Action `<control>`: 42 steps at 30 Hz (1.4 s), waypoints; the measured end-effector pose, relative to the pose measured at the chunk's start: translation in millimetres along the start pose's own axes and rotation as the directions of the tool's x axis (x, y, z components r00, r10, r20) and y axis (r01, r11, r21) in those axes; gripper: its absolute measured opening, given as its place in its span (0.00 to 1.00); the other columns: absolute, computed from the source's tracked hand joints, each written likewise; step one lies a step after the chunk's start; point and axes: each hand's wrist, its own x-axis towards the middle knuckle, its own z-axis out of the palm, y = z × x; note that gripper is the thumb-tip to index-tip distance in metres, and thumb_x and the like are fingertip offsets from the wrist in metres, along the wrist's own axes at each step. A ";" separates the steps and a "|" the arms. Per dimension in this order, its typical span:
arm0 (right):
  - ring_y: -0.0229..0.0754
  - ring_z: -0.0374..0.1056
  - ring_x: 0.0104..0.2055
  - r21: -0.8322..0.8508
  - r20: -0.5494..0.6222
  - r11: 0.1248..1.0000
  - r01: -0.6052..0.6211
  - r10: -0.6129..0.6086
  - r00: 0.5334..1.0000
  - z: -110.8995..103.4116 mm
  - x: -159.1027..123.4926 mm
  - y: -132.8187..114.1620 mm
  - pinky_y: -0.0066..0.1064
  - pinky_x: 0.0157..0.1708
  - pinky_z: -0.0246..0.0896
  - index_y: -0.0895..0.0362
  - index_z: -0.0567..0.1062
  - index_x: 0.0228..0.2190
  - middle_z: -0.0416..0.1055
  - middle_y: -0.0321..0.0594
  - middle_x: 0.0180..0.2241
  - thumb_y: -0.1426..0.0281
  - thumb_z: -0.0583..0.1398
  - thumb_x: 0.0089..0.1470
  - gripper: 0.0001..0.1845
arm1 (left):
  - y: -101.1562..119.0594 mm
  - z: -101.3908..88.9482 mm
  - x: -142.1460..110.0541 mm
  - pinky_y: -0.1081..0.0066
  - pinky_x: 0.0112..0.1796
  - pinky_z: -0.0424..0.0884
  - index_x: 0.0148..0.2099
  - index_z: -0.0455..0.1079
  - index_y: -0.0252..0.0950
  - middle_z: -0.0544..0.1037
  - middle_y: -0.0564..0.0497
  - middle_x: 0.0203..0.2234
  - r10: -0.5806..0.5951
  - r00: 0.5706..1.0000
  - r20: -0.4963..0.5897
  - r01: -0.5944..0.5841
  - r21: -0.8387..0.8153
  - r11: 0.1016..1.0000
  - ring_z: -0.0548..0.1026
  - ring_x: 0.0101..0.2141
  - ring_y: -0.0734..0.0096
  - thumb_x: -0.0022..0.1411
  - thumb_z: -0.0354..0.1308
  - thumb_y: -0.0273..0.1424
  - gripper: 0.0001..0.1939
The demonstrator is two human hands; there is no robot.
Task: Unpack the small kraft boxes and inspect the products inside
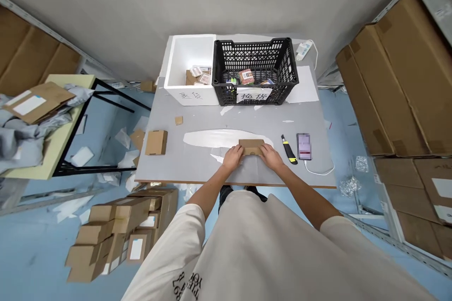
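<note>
A small brown cardboard box (251, 146) is between my two hands at the table's front edge. Its left end is gripped by my left hand (233, 157), with the fingers closed on it. My right hand (271, 156) has the right end in its fingers. Just right of that hand lies a black and yellow box cutter (289, 149), and beside it a phone (304, 146) with a white cable. Farther left on the grey table (197, 160) sit another cardboard box (156, 142) and a tiny brown piece (179, 120).
At the table's back stand a white foam box (192, 96) and a black plastic crate (256, 91), both holding small packs. A power strip (304, 50) lies at the back right. Stacked cartons (113, 230) fill the floor at left; large cartons (399, 75) line the right shelf.
</note>
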 end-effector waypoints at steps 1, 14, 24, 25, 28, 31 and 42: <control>0.51 0.56 0.64 0.001 -0.002 1.000 0.027 -0.027 1.000 0.8 -3.3 2.0 0.41 0.54 0.66 0.54 0.63 0.60 0.63 0.49 0.60 0.69 0.54 0.61 0.26 | 2.2 1.4 -4.5 0.61 0.47 0.70 0.60 0.61 0.40 0.69 0.43 0.54 0.002 1.000 -0.006 -0.002 -0.005 1.000 0.71 0.49 0.58 0.70 0.50 0.33 0.18; 0.49 0.67 0.50 0.079 -0.100 0.997 0.012 -0.004 0.995 -25.9 4.4 -1.6 0.38 0.51 0.61 0.54 0.75 0.45 0.75 0.46 0.45 0.67 0.50 0.64 0.15 | 4.7 18.2 -22.9 0.64 0.44 0.72 0.66 0.53 0.39 0.73 0.42 0.55 -0.398 0.917 0.017 0.365 -0.436 0.823 0.76 0.48 0.61 0.71 0.47 0.41 0.25; 0.47 0.72 0.39 0.508 -0.164 0.693 -0.511 0.661 0.733 -35.8 61.9 9.2 0.35 0.40 0.64 0.55 0.72 0.43 0.77 0.42 0.36 0.53 0.58 0.55 0.21 | -12.6 31.3 -3.6 0.68 0.41 0.70 0.49 0.64 0.40 0.78 0.49 0.41 -0.501 0.844 0.191 0.533 -0.401 0.745 0.76 0.41 0.66 0.65 0.55 0.31 0.10; 0.47 0.72 0.38 0.523 -0.156 0.648 -0.553 0.711 0.686 -33.8 64.3 10.7 0.35 0.39 0.64 0.55 0.72 0.39 0.77 0.42 0.34 0.51 0.59 0.54 0.20 | -13.6 30.2 -5.1 0.68 0.41 0.70 0.49 0.64 0.40 0.77 0.49 0.41 -0.491 0.849 0.193 0.526 -0.382 0.760 0.76 0.41 0.66 0.65 0.54 0.31 0.10; 0.48 0.72 0.35 0.553 -0.124 0.576 -0.602 0.772 0.624 -28.0 71.5 11.4 0.34 0.36 0.64 0.53 0.71 0.31 0.75 0.41 0.27 0.48 0.58 0.54 0.21 | -16.9 25.3 -11.9 0.67 0.40 0.70 0.53 0.62 0.40 0.75 0.46 0.46 -0.440 0.884 0.156 0.467 -0.304 0.830 0.75 0.43 0.64 0.66 0.52 0.31 0.14; 0.49 0.72 0.35 0.558 -0.095 0.578 -0.595 0.758 0.646 -21.8 82.1 6.1 0.34 0.36 0.64 0.53 0.71 0.28 0.74 0.40 0.24 0.46 0.58 0.55 0.22 | -22.8 17.9 -19.5 0.65 0.41 0.70 0.63 0.55 0.40 0.69 0.42 0.53 -0.364 0.926 0.105 0.378 -0.217 0.900 0.74 0.46 0.60 0.65 0.52 0.31 0.25; 0.48 0.71 0.39 0.558 -0.065 0.572 -0.601 0.753 0.655 8.9 128.1 -24.5 0.34 0.40 0.63 0.53 0.72 0.35 0.77 0.42 0.33 0.44 0.59 0.53 0.25 | -55.2 -18.4 -34.3 0.45 0.65 0.43 0.66 0.56 0.41 0.56 0.39 0.68 0.073 0.996 0.053 -0.077 0.071 0.995 0.46 0.70 0.55 0.62 0.50 0.21 0.31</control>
